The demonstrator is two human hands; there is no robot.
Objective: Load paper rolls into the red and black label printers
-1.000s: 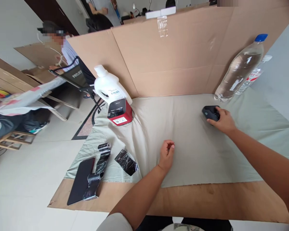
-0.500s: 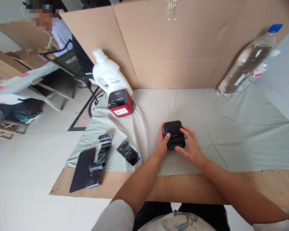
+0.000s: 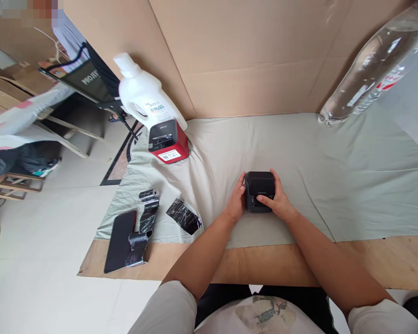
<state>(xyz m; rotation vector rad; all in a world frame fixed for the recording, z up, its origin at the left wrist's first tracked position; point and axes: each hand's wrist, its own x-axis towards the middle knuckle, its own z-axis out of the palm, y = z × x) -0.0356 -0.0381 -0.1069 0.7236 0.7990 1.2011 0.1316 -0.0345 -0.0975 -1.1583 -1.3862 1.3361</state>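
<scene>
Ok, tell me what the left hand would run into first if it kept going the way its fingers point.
The left hand already rests against the small black box, so that comes first. Past it lies bare cloth, then probably the cardboard wall.

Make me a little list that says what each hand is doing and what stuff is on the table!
left hand: left hand rests against the left side of the small black box
right hand: right hand grips the box's right side, thumb on its front
surface: grey-green cloth over a wooden board
back left: red and black box in front of a white jug
front left: black flat slab, dark foil strip, dark foil packet
back right: clear bottle leaning on the cardboard wall
</scene>
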